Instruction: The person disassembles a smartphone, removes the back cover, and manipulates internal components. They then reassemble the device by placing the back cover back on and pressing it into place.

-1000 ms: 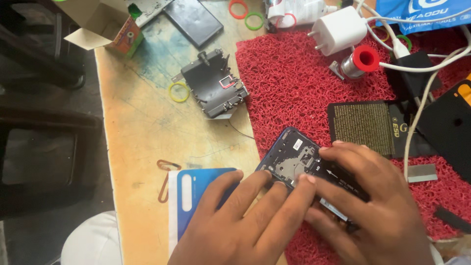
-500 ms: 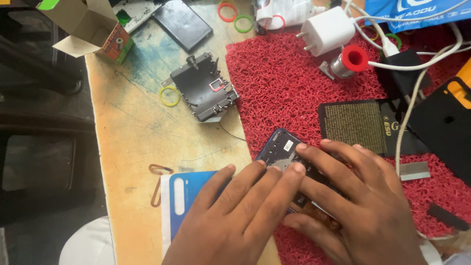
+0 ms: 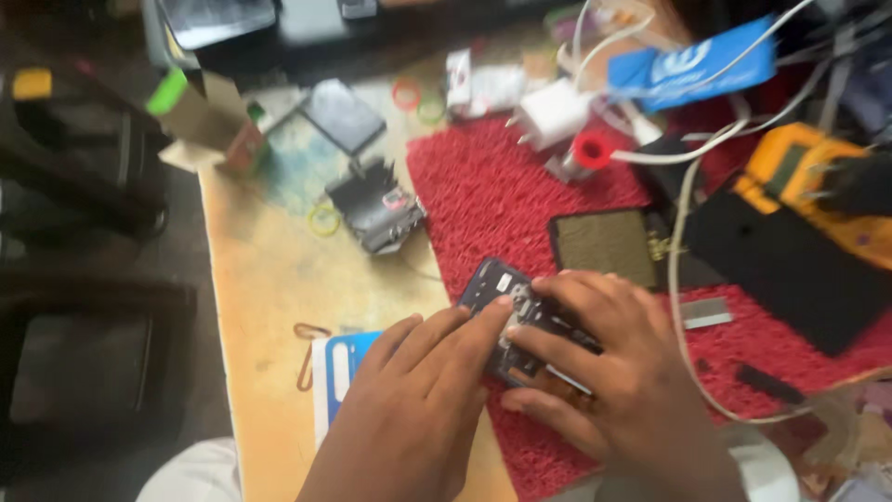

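Note:
An opened dark phone body [image 3: 492, 284] with bare circuitry lies on the red mat [image 3: 483, 204], tilted. My right hand [image 3: 613, 381] grips it from the right, fingers curled over its middle and lower part. My left hand [image 3: 409, 409] comes in from below left, its fingertips pressing on the phone's inner boards. Most of the phone is hidden under both hands.
A dark phone part [image 3: 376, 209] and a yellow rubber band [image 3: 324, 219] lie on the wooden table. A black pad [image 3: 609, 246], white charger [image 3: 553, 113], red-capped cylinder [image 3: 588, 151], white cables, a yellow meter [image 3: 808, 177] and a blue card [image 3: 339, 367] surround the hands.
The view has swung, so everything sits lower and further right in frame. Both hands stay on the phone, with the fingers shifted slightly over its boards.

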